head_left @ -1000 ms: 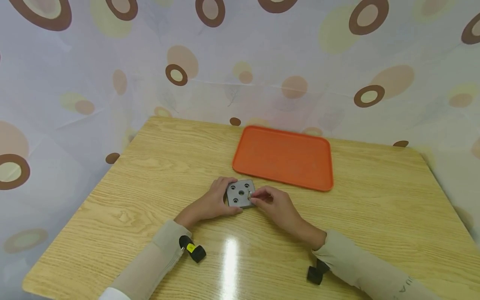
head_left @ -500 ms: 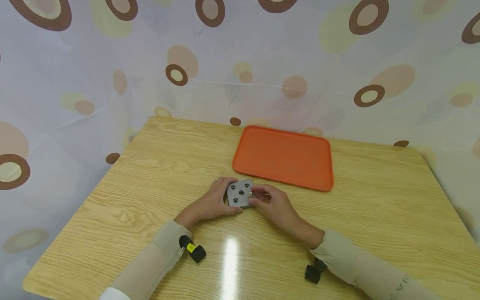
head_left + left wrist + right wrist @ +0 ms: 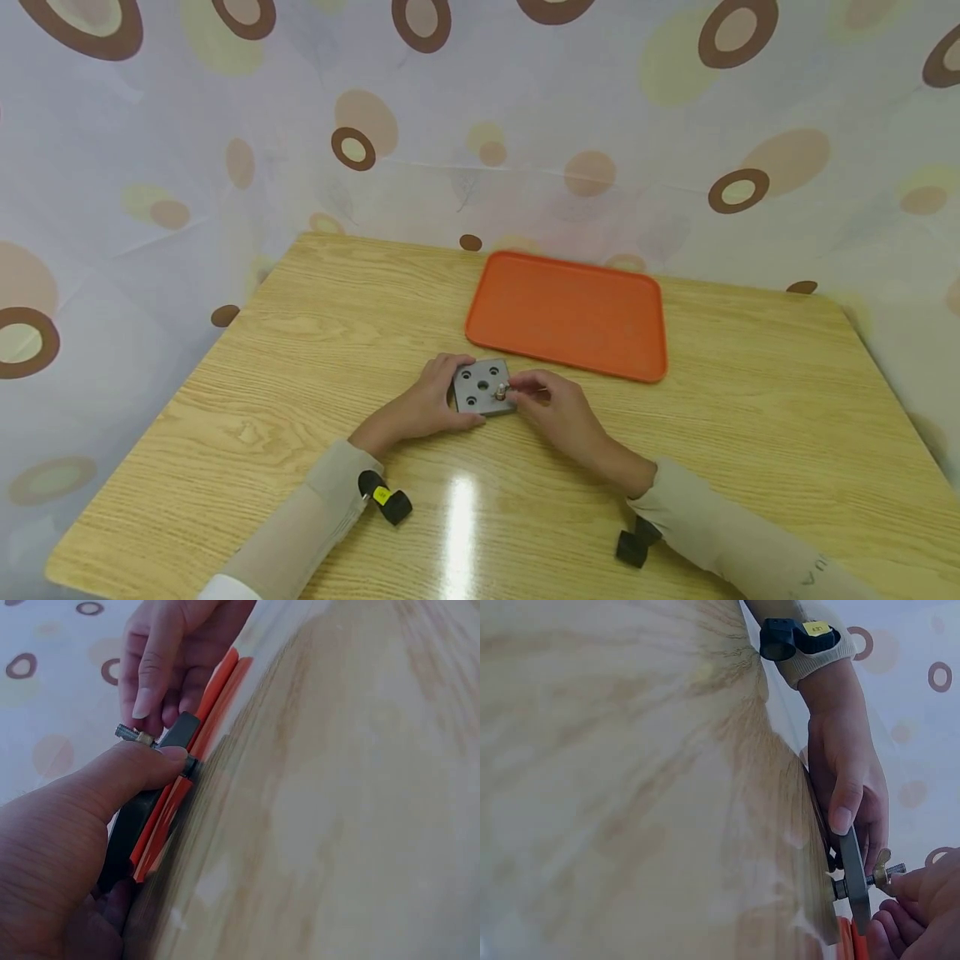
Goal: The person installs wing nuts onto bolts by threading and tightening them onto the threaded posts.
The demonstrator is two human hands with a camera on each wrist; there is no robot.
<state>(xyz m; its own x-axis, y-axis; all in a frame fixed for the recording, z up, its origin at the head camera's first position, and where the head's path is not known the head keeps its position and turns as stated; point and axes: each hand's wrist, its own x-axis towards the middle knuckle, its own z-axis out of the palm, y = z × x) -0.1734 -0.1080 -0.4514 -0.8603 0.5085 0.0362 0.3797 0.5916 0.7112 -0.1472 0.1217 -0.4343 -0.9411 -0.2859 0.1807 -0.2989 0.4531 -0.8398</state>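
A grey metal plate (image 3: 482,402) with several holes is held at its left side by my left hand (image 3: 429,403), thumb on the near edge and fingers at the far edge. Through the hole on its right runs a bolt (image 3: 898,868), its head (image 3: 840,889) on the plate's underside. A brass wing nut (image 3: 883,862) sits on the threaded end, which sticks out beyond it. My right hand (image 3: 557,413) has thumb and index fingertips at one wing of the nut. In the left wrist view, the left thumb (image 3: 142,769) presses against the plate's edge.
Behind the plate lies an orange tray (image 3: 570,312) on the wooden table (image 3: 360,317). A patterned curtain (image 3: 525,125) hangs along the table's back and sides. Wrist cameras (image 3: 386,497) are strapped to both sleeves.
The right fingers have shifted slightly around the wing nut and now show more of it, with its wings at another angle. The left hand and the plate stay put.
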